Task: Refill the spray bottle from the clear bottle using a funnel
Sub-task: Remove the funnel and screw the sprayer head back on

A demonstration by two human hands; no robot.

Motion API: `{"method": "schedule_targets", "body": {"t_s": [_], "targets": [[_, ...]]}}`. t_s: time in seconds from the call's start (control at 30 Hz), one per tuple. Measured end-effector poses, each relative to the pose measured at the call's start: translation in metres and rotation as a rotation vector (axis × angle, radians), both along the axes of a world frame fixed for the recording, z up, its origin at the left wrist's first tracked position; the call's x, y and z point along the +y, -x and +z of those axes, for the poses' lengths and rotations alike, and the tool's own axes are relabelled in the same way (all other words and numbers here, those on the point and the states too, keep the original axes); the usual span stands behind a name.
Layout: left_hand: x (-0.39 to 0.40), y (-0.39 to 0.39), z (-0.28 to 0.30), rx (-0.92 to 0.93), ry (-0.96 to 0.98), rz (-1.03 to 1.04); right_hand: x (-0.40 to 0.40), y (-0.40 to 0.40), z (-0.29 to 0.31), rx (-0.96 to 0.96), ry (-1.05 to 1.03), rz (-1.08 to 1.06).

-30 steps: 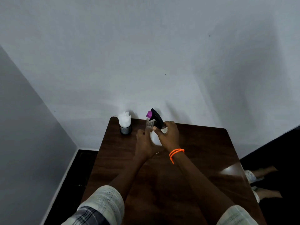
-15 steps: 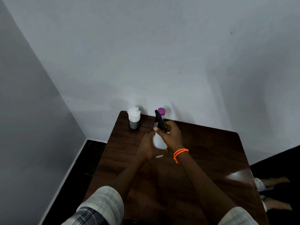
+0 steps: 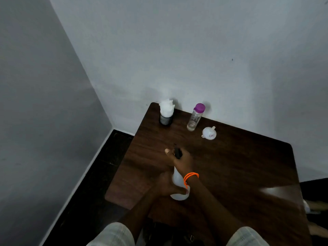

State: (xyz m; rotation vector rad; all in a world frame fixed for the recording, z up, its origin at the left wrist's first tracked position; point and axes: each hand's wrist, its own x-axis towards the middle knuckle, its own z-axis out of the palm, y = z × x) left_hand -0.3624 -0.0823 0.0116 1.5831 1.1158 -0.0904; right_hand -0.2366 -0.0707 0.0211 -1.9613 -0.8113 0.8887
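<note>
A white spray bottle [image 3: 177,180] stands on the dark wooden table [image 3: 239,166] close to me. My left hand [image 3: 166,186] is wrapped around its body. My right hand [image 3: 182,160], with an orange band on the wrist, grips the bottle's black spray head [image 3: 178,153]. A clear bottle [image 3: 194,118] with a purple cap stands upright at the back of the table, with a little liquid at its bottom. A white funnel [image 3: 209,133] lies on its side just right of the clear bottle.
A black mesh cup [image 3: 166,118] stuffed with white tissue stands at the table's back left corner. White walls close in behind and on the left. The dark floor shows beside the table's left edge. A person's feet [image 3: 316,206] appear at the far right.
Both hands have drawn the spray bottle toward me, away from the clear bottle. The view has tilted down, and the clear bottle and the funnel have come into plain sight.
</note>
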Motion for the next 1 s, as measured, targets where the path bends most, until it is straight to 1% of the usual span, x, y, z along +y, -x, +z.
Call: {"method": "schedule_targets", "body": {"t_s": [0.23, 0.33, 0.47, 0.7, 0.87, 1.0], "targets": [[-0.015, 0.028, -0.025, 0.075, 0.089, 0.082, -0.004, 0.031, -0.027, 0.039, 0.092, 0.063], [-0.019, 0.032, -0.023, 0.103, 0.095, 0.126, -0.003, 0.037, -0.035, 0.004, 0.134, 0.101], [-0.02, 0.034, -0.03, 0.105, 0.12, 0.132, -0.001, 0.044, -0.045, -0.026, 0.165, 0.149], [-0.021, 0.033, -0.045, 0.11, 0.15, 0.161, 0.003, 0.048, -0.039, -0.077, 0.196, 0.264], [-0.022, 0.032, -0.041, 0.109, 0.158, 0.173, 0.006, 0.047, -0.039, -0.092, 0.263, 0.284], [-0.021, 0.031, -0.042, 0.11, 0.166, 0.135, 0.006, 0.045, -0.045, -0.099, 0.308, 0.224]]}}
